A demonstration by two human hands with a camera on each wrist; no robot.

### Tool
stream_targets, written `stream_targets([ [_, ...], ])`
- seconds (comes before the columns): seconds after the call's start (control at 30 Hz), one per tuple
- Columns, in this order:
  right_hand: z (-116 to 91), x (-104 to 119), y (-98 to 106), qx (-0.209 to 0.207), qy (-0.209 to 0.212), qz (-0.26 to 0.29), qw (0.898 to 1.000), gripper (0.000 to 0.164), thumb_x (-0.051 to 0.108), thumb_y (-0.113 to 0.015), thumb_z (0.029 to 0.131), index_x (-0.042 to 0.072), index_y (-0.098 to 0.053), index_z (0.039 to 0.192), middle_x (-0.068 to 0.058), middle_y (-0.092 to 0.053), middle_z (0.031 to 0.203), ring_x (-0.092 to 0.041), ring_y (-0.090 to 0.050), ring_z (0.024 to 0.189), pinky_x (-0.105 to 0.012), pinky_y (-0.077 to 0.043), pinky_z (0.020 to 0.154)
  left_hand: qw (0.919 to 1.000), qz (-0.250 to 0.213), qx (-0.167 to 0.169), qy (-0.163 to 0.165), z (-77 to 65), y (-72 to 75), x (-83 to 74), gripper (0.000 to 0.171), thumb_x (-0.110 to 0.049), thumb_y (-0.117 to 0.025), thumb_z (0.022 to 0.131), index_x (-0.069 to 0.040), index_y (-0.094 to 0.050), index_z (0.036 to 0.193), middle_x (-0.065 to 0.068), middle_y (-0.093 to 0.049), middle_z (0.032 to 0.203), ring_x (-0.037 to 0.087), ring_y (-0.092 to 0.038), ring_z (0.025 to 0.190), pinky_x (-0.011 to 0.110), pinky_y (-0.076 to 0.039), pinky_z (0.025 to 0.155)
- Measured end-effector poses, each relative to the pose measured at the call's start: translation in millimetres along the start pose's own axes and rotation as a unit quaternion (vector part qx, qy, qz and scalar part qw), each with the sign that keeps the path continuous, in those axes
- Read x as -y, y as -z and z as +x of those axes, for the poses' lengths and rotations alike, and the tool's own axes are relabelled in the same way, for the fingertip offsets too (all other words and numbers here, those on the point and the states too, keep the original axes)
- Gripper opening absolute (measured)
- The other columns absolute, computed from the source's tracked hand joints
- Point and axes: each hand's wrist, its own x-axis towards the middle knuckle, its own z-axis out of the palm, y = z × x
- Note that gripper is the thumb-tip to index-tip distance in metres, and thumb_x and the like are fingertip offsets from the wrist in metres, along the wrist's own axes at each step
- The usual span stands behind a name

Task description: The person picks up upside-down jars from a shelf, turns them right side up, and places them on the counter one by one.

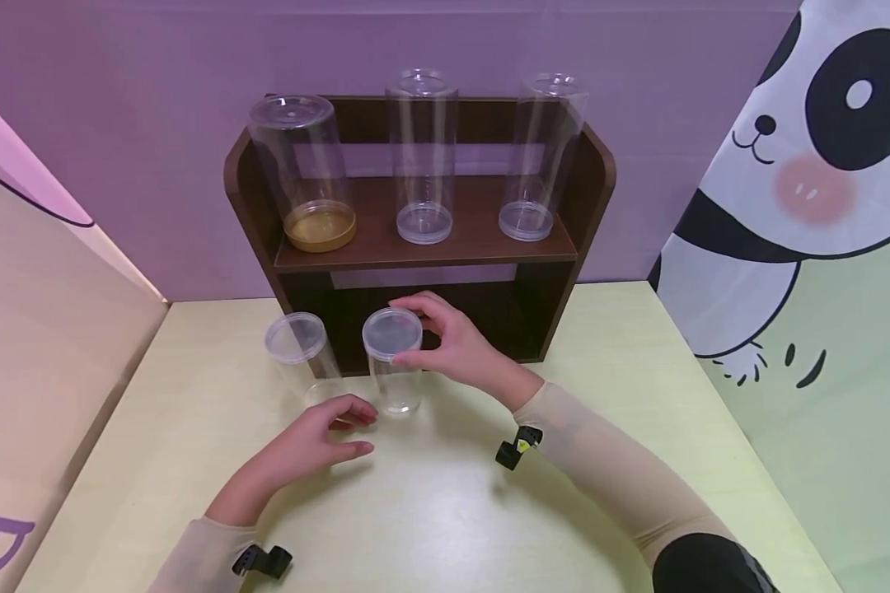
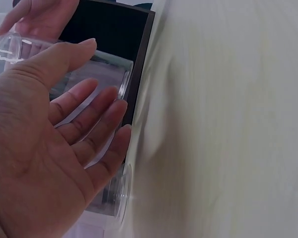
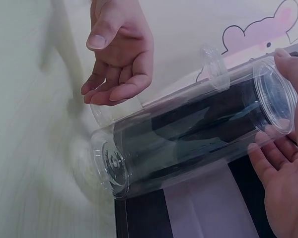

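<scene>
- The held jar (image 1: 395,383), clear and cylindrical, is upright over the near-left part of the shelf unit, in front of its lower opening, with its flat clear lid (image 1: 390,329) on top; whether its base touches the table cannot be told.
- The right hand (image 1: 460,346) grips this jar near the top from the right, thumb on the near side and fingers on the far side.
- The left hand (image 1: 315,441) holds nothing; its thumb and loosely bent fingers are spread apart, palm facing right, fingertips just beside the held jar's base on the near left.
- The second clear jar (image 1: 307,371) is upright to the left of the held one, a gap between them, lid up; the left hand partly covers its lower end.
- The dark brown shelf unit (image 1: 478,202) stands at the far side of the pale table (image 1: 430,511).
- On its upper board, from left to right: a wide clear container (image 1: 304,156) with an amber lid (image 1: 319,231) at the bottom, a tall narrow container (image 1: 423,156), and another tall container (image 1: 545,156) near the right side panel.
- Beyond rises a purple backdrop (image 1: 156,165); a panda print (image 1: 823,222) covers the right panel.
- Beige sleeves (image 1: 601,461) cover both forearms.
</scene>
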Motion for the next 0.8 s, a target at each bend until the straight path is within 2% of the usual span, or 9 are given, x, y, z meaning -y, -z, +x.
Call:
stream_targets([
  [0.1,5,0,-6,0.004,-0.012,0.004,1.0,0.068,0.005,-0.094,0.089,0.009,-0.063,0.15,-0.005,-0.062,0.139,-0.022,-0.069,0.123,-0.047,-0.058,0.11,1.0,-0.003,0.003,-0.001,-2.6,1.3,0.5,0.041,-0.017,-0.088,0.097,-0.002,-0.07,0.13,0.009,-0.074,0.125,0.032,-0.07,0.121,0.057,-0.056,0.111],
  [0.23,11,1,-13,0.004,-0.019,-0.001,1.0,0.069,0.005,-0.094,0.089,0.008,-0.063,0.151,-0.005,-0.062,0.14,-0.02,-0.068,0.124,-0.043,-0.058,0.111,1.0,-0.004,0.007,-0.002,-4.3,2.6,1.5,0.04,-0.019,-0.087,0.099,-0.003,-0.069,0.131,0.009,-0.074,0.125,0.032,-0.07,0.12,0.056,-0.057,0.11],
  [0.47,20,1,-23,0.003,-0.016,-0.009,1.0,0.069,0.003,-0.094,0.089,0.005,-0.063,0.15,-0.009,-0.062,0.141,-0.019,-0.066,0.123,-0.043,-0.055,0.115,0.9999,-0.005,0.01,-0.008,-6.0,2.3,4.4,0.041,-0.021,-0.087,0.099,-0.003,-0.069,0.132,0.008,-0.074,0.126,0.032,-0.071,0.12,0.054,-0.057,0.11],
  [0.7,28,-2,-32,0.003,-0.009,-0.011,1.0,0.069,0.005,-0.094,0.089,0.005,-0.063,0.15,-0.009,-0.061,0.143,-0.019,-0.065,0.125,-0.032,-0.054,0.114,0.9998,-0.003,0.013,-0.013,-8.3,1.2,3.6,0.04,-0.021,-0.087,0.099,-0.003,-0.07,0.131,0.008,-0.075,0.125,0.032,-0.071,0.119,0.053,-0.057,0.109],
  [0.8,29,-3,-34,0.002,-0.008,-0.01,1.0,0.069,0.005,-0.094,0.088,0.004,-0.063,0.15,-0.01,-0.062,0.143,-0.019,-0.065,0.125,-0.032,-0.054,0.114,0.9998,-0.003,0.013,-0.014,-8.6,1.2,2.8,0.04,-0.021,-0.086,0.099,-0.003,-0.07,0.131,0.008,-0.075,0.125,0.032,-0.071,0.119,0.052,-0.058,0.109],
])
